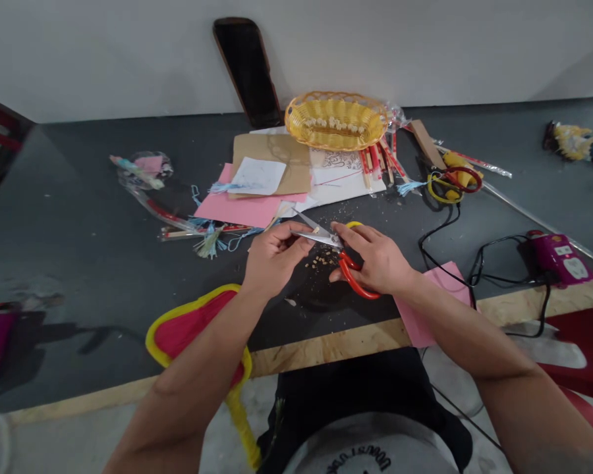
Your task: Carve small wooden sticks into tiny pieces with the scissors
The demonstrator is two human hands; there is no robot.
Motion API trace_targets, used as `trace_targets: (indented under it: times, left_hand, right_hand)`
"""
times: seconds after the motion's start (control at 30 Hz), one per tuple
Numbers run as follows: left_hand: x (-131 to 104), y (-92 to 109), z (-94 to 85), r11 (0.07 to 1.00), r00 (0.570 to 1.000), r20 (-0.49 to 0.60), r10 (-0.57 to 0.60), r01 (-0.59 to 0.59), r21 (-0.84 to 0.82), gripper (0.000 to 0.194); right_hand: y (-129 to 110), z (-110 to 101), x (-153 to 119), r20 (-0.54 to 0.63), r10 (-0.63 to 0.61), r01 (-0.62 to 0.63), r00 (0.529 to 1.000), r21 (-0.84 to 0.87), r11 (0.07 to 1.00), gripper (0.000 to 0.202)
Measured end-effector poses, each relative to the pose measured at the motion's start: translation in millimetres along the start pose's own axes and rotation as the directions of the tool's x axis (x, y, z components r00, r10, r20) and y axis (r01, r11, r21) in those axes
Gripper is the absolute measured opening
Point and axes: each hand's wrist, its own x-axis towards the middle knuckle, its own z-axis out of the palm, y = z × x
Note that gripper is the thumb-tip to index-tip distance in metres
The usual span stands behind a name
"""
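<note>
Snipping: right hand (375, 260) closed through red scissors (343, 257) — left hand (274, 257) pinches a small piece at the blades, crumbs (321, 262) dropping onto the surface (103, 263).

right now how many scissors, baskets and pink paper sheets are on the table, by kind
scissors: 2, the red-handled pair in the right hand and a yellow and red pair near the basket
baskets: 1, yellow wicker
pink paper sheets: 2, one under the cardboard, one at the table edge
total: 5
</note>
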Motion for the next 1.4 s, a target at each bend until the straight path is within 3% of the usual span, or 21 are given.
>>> trace_targets:
  times: [0.2, 0.4, 0.7, 0.93, 1.17, 1.4]
  left_hand:
    - [-2.3, 5.7, 3.1, 1.000, 1.000, -0.015, 0.001, -0.001, 0.015, 0.020]
    - [-2.3, 3.9, 5.0, 0.993, 0.994, -0.039, 0.104, -0.102, 0.057, 0.021]
    - [-4.0, -8.6, 3.2, 0.998, 0.998, -0.016, 0.052, -0.052, 0.033, 0.017]
    - [-3.4, -3.4, 5.1, 1.000, 0.999, -0.032, 0.016, -0.016, -0.004, 0.022]
    - [-4.8, -2.3, 5.6, 1.000, 0.999, -0.034, 0.027, -0.026, 0.007, 0.021]
    - [-3.6, -3.7, 4.4, 0.997, 0.998, -0.027, 0.061, -0.059, 0.053, 0.012]
  right_hand:
    - [-4.2, -4.7, -0.1, 0.004, 0.012, -0.011, 1.000, -0.043, 0.999, 0.075]
    - [-4.9, -2.5, 1.1, -0.037, 0.009, -0.010, 0.999, -0.018, 1.000, 0.073]
    - [-2.8, -1.7, 3.0, 0.009, 0.011, -0.010, 1.000, -0.012, 1.000, 0.080]
    - [-3.2, -0.5, 1.2, 0.010, 0.007, -0.007, 1.000, -0.005, 1.000, 0.077]
    - [-5.7, -5.2, -0.2, 0.006, 0.016, -0.015, 1.000, -0.090, 0.996, 0.070]
    - [-4.1, -3.1, 2.3, -0.014, 0.023, -0.024, 1.000, -0.071, 0.997, 0.072]
